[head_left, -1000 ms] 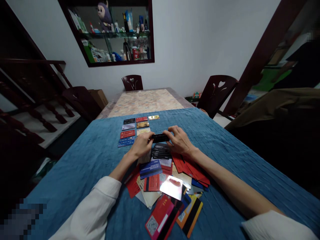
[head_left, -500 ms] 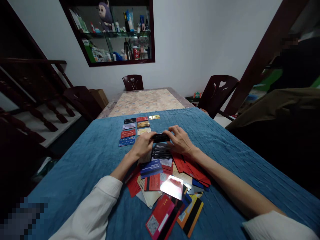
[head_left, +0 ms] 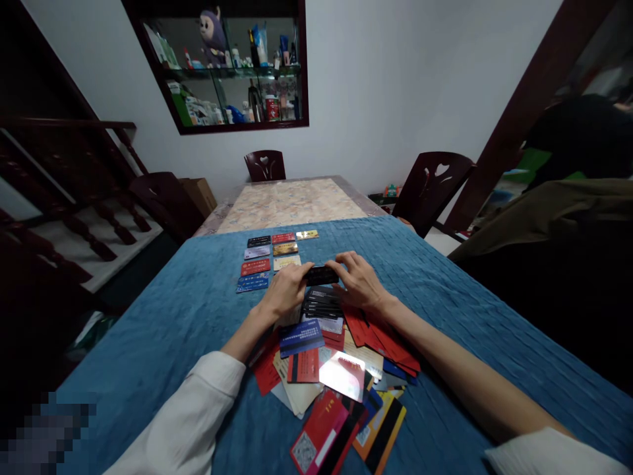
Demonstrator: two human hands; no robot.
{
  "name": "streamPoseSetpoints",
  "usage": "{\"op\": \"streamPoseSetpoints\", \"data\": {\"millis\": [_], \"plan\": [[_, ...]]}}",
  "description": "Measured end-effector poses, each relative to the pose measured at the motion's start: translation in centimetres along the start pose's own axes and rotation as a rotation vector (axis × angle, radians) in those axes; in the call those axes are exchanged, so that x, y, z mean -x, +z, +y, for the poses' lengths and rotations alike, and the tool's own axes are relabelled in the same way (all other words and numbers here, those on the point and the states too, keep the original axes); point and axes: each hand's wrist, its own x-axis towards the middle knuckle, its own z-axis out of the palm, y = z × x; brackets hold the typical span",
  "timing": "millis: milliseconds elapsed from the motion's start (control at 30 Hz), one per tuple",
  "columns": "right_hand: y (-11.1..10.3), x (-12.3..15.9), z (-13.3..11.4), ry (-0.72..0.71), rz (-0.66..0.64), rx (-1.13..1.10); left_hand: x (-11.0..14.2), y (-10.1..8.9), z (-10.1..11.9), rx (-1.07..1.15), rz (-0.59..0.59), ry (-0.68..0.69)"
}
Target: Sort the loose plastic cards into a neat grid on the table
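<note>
A black card (head_left: 322, 276), or a thin stack of such cards, is held up between my two hands. My left hand (head_left: 284, 290) pinches its left end, while the fingers of my right hand (head_left: 360, 280) grip the right end. Just below lie several overlapping black cards (head_left: 321, 303). Nearer me spreads a loose pile with a blue card (head_left: 301, 338), a shiny card (head_left: 343, 376), a red card (head_left: 321, 432) and a yellow card (head_left: 380, 432). Red cards (head_left: 383, 340) fan out beside my right forearm. Beyond my left hand, cards lie in rows, among them a blue card (head_left: 252, 282) and a gold card (head_left: 307, 234).
A blue cloth (head_left: 198, 316) covers the near part of the table; a patterned cover (head_left: 291, 201) lies on the far part. Dark wooden chairs (head_left: 435, 185) stand around it. At the right, a person in dark clothing (head_left: 578, 138) is near a brown garment (head_left: 554, 211).
The view has shifted slightly, moving everything a little down and right in the picture. Both hands keep their hold on the black card; the laid-out cards stay as they were.
</note>
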Motion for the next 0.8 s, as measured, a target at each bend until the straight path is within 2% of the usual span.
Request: {"op": "streamPoseSetpoints", "data": {"millis": [400,633,800], "plan": [[-0.7,-0.3,0.0,0.008,0.008,-0.029,0.3,0.5,0.0,-0.071,0.001,0.044],[-0.9,-1.0,-0.3,0.018,0.014,-0.046,0.2,-0.4,-0.1,-0.160,0.046,0.081],[-0.9,-2.7,-0.1,-0.027,-0.013,-0.054,0.3,-1.4,-1.2,-0.221,0.080,0.109]]}}
